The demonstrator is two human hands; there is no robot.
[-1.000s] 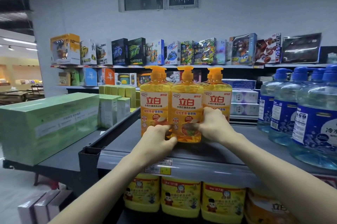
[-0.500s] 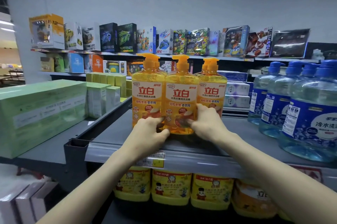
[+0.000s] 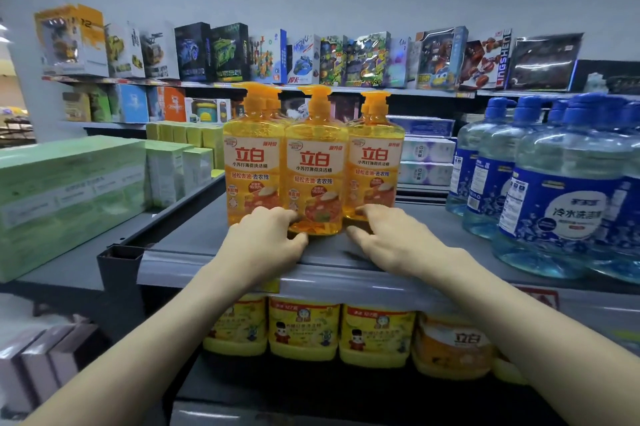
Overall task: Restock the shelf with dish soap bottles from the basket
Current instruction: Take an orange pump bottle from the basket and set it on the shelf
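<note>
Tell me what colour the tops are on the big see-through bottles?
Blue. The tops of the clear bottles show best in the head view.

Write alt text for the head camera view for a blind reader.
A person's left hand and right hand touch the bases of three yellow dish soap bottles standing upright in a row on a grey shelf. Blue-capped clear bottles stand to their right, green boxes to the left, toy boxes on a far shelf.
</note>
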